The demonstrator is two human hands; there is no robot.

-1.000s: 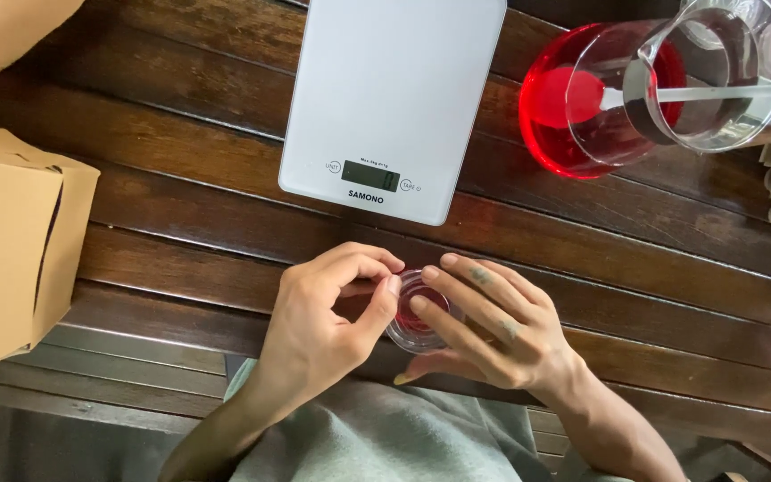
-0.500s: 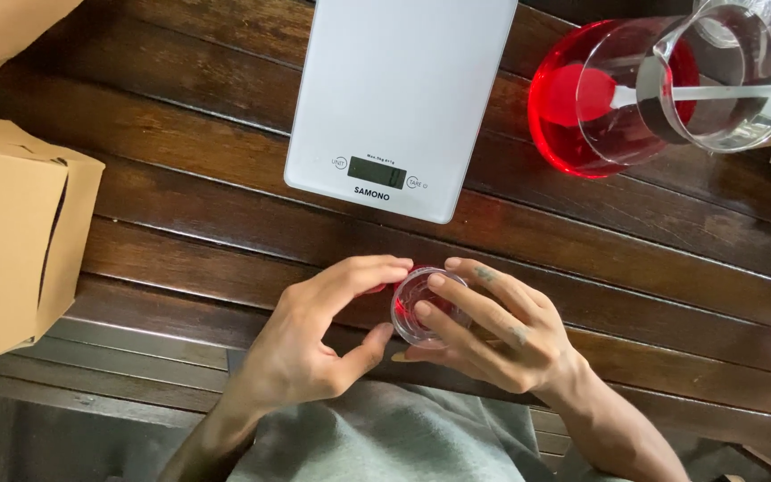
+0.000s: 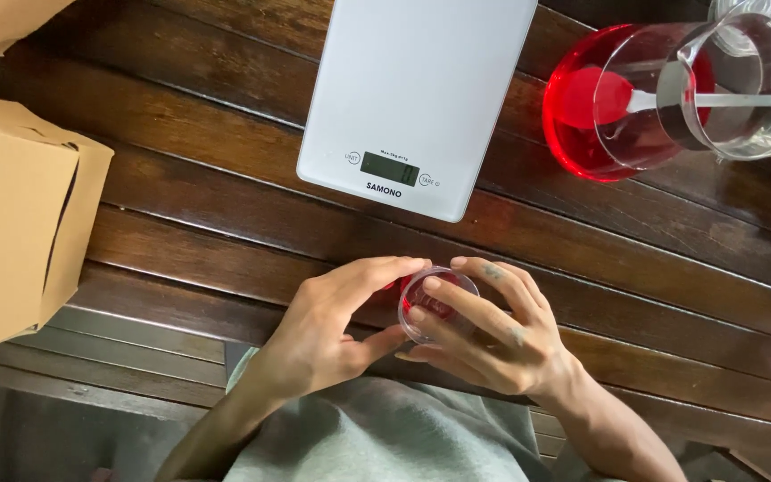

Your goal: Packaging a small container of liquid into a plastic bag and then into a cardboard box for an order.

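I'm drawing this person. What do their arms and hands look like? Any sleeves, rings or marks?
Both arms are bare, with no sleeves, watch or rings showing. The right hand has small dark tattoo marks on two fingers. The left hand shows no marks. A grey-green shirt covers the body.

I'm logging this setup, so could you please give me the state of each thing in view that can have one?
Small clear cup: held in both hands, holds something red.
Left hand: fingers curled around the cup.
Right hand: fingers laid over the cup's rim.
Kitchen scale: switched on, platform bare.
Glass jug: holds red liquid and a spoon.
Cardboard box: flaps partly open.
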